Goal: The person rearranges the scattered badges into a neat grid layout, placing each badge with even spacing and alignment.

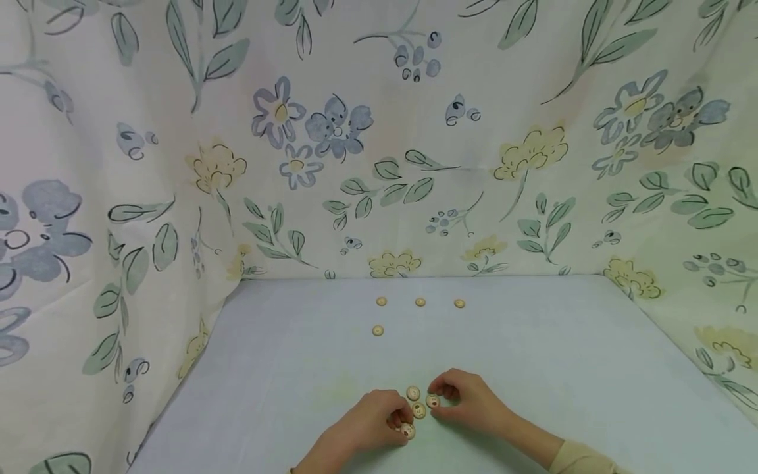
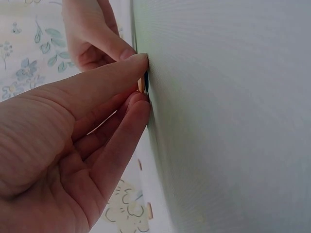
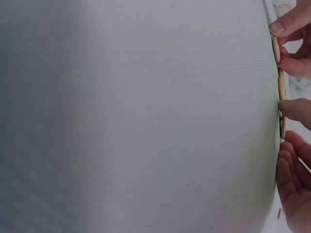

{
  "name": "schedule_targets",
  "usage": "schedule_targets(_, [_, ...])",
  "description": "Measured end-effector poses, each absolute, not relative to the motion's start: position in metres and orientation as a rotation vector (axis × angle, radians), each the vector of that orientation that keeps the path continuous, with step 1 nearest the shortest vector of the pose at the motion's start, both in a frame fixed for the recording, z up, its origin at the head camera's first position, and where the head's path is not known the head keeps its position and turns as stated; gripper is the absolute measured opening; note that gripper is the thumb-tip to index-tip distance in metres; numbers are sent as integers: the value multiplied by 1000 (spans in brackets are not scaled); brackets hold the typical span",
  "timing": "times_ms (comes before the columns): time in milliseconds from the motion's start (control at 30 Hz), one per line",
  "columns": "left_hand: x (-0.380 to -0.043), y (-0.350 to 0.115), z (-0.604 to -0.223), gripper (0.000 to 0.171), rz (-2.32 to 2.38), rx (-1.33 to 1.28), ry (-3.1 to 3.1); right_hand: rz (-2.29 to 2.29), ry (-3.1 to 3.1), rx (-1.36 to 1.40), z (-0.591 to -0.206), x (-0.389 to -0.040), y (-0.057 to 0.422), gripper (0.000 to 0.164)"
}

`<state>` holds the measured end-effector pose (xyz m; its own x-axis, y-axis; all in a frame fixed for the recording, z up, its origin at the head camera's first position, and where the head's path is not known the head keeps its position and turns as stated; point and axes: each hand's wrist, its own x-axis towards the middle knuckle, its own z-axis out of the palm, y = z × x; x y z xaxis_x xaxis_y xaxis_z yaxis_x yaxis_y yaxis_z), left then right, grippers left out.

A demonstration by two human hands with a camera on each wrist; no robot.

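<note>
My left hand point(image 1: 379, 415) pinches a small round wooden disc point(image 1: 407, 431) at its edge, between thumb and fingers. Across from it, my right hand point(image 1: 468, 398) holds another wooden disc point(image 1: 433, 400) the same way. Dark and reddish marks show on both faces, too small to read. Between the hands lie two more discs, an upper one point(image 1: 413, 393) and a lower one point(image 1: 418, 411), close together. In the left wrist view, the left thumb and fingers point(image 2: 92, 131) mostly hide their disc point(image 2: 141, 84). Both hands appear along the right edge of the right wrist view.
Farther back on the pale tabletop point(image 1: 284, 368), three discs form a row, with a middle one point(image 1: 420, 302); a single disc point(image 1: 378, 330) lies nearer. Floral cloth point(image 1: 379, 164) hangs behind the table and along both sides.
</note>
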<state>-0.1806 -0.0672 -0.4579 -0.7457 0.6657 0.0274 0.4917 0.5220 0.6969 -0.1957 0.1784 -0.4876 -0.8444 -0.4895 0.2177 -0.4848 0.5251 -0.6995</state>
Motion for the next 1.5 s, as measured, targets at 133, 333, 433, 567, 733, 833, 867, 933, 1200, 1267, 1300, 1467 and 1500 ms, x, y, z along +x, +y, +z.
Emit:
schedule_targets(133, [-181,-68,-458,19,1039,985,2525,-1267,2731,-891,-488,-196,178,22])
schedule_targets(333, [-180,-68,-458,20,1031,997,2523,-1279,2730,-905,-489,-196,178,22])
schedule_targets(433, [-180,-68,-458,20,1029,996,2523,-1283,2729,-915,-489,-196,178,21])
schedule_targets(567, [-180,-67,-458,20,1032,993,2521,-1285,2725,-912,-489,-197,178,20])
schedule_targets(733, [-180,-68,-460,19,1049,961,2500,-1283,2714,-885,-490,-197,177,20])
schedule_targets(833, [-179,-68,-460,18,1045,959,2497,-1280,2705,-864,-490,-197,177,20])
schedule_targets(867, [-179,-67,-460,18,1042,962,2498,-1278,2704,-856,-490,-197,177,20])
schedule_targets(933, [-179,-67,-459,19,1037,968,2502,-1273,2708,-844,-490,-197,177,20])
schedule_targets(1200, [-180,-68,-460,19,1038,991,2508,-1257,2719,-839,-488,-197,177,20])
schedule_targets(1267, [-180,-68,-460,20,1033,999,2515,-1260,2722,-841,-488,-197,177,20])
schedule_targets(1300, [-180,-68,-461,20,1031,1003,2517,-1259,2724,-843,-488,-197,176,20])
schedule_targets(1467, [-180,-68,-460,21,1031,1012,2519,-1263,2727,-848,-488,-197,177,20])
schedule_targets(1500, [-180,-68,-461,21,1031,1012,2518,-1265,2726,-849,-488,-197,177,20])
